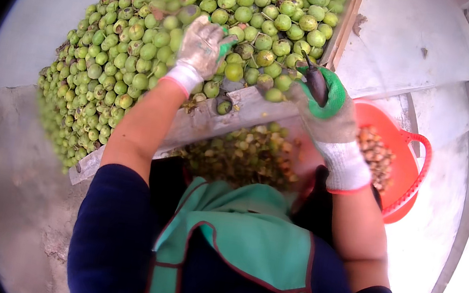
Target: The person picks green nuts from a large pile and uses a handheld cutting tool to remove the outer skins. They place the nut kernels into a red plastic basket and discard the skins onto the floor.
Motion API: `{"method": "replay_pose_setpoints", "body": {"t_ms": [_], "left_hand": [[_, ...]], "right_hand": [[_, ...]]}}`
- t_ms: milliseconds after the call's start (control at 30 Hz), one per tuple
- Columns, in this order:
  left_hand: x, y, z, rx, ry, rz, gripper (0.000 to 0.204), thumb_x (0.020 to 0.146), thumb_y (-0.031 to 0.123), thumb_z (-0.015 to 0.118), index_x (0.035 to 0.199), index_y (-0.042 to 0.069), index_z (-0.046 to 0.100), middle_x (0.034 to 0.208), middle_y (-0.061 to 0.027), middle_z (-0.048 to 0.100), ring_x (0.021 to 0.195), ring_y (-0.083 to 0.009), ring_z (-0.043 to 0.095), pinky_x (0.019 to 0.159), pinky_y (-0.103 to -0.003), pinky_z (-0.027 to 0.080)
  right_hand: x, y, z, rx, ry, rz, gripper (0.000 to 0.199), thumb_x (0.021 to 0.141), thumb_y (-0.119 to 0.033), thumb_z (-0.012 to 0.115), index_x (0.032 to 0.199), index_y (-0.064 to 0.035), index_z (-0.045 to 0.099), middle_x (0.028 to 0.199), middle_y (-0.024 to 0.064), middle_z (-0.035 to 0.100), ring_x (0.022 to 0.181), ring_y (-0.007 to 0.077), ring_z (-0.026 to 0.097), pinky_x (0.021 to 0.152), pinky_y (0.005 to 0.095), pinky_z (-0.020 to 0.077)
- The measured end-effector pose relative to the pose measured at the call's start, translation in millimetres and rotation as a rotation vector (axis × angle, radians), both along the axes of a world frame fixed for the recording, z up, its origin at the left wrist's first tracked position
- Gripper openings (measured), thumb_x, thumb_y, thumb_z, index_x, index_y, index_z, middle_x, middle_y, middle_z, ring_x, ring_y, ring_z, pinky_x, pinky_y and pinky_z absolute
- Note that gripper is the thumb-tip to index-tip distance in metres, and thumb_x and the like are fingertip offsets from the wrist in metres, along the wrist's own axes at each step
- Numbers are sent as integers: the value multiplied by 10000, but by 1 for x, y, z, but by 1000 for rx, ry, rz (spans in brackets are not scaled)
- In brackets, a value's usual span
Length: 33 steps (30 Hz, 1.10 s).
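- Pale concrete floor (pixel 14 133) surrounds the workplace in the head view, the only one, with a wooden plank (pixel 221 113) along the near side of a big heap and a wooden edge (pixel 341 32) on its right.
- Green round fruits (pixel 247 13), some blotched brown, make up that heap, ahead of the person and spreading to the left.
- Gloved and bent at the fingers, the left hand (pixel 201 49) lies over the fruits near the heap's front; its thumb and fingers are apart, but whether they touch or pinch a fruit I cannot tell.
- Beside the heap's right front corner, the right hand (pixel 331 107), also gloved, is wrapped around a dark oblong tool (pixel 316 86), whose narrow end points up and away.
- Nearer the body, behind the plank, lies a blurred mass of green and brown pieces (pixel 239 153); to the right, a red basket (pixel 409 198) contains small brownish pieces (pixel 374 157).
- Judging by the poses, the step in hand is choosing a fruit with the left hand while the right keeps the tool ready.
- Next, the move seems to call for a firm grip on one fruit, clear of its neighbours, with the tool's narrow end kept off the left fingers.
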State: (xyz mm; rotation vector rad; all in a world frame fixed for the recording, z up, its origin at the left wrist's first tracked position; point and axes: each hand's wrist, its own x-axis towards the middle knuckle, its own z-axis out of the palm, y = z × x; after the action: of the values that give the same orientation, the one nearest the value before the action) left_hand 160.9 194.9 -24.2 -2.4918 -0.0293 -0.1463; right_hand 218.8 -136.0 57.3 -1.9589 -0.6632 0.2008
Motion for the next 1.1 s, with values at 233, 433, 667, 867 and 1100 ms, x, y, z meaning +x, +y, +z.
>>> {"method": "replay_pose_setpoints", "body": {"t_ms": [233, 433, 667, 867, 1100], "left_hand": [[-18, 128, 140, 61, -282, 357, 413, 984, 356, 518, 1386, 276, 572, 1151, -84, 688, 1066, -265, 651, 948, -458, 497], [44, 5, 52, -482, -141, -23, 331, 963, 303, 558, 1272, 218, 639, 1121, -136, 692, 1014, -324, 659, 982, -443, 496], [47, -26, 35, -487, 87, 236, 299, 917, 374, 611, 1178, 248, 683, 1182, -86, 667, 1030, -315, 659, 968, -439, 495], [-9, -14, 27, -619, -43, 67, 319, 917, 395, 617, 1197, 255, 681, 1217, -84, 647, 1150, -331, 600, 1052, -454, 443], [-18, -10, 7, -798, -71, 46, 379, 937, 400, 586, 1225, 163, 656, 1262, -100, 632, 1191, -301, 593, 1146, -421, 377]], "right_hand": [[6, 5, -1, 66, 49, 0, 452, 846, -355, 778, 1182, -79, 656, 968, 164, 706, 889, 302, 716, 763, 377, 563], [-1, 20, -4, 75, 370, -8, 468, 840, -424, 763, 1088, -42, 652, 891, 164, 697, 840, 295, 704, 758, 394, 550], [28, 33, 4, -158, 368, -1, 582, 848, -530, 713, 1180, -54, 659, 944, 167, 716, 891, 284, 708, 803, 371, 542], [84, 122, -5, -401, 431, 41, 740, 844, -587, 672, 1199, 60, 616, 994, 182, 722, 902, 269, 724, 821, 381, 570], [94, 207, -84, -434, 572, -114, 796, 857, -643, 575, 1188, 77, 649, 1084, 192, 724, 1001, 285, 715, 890, 391, 557]]}}
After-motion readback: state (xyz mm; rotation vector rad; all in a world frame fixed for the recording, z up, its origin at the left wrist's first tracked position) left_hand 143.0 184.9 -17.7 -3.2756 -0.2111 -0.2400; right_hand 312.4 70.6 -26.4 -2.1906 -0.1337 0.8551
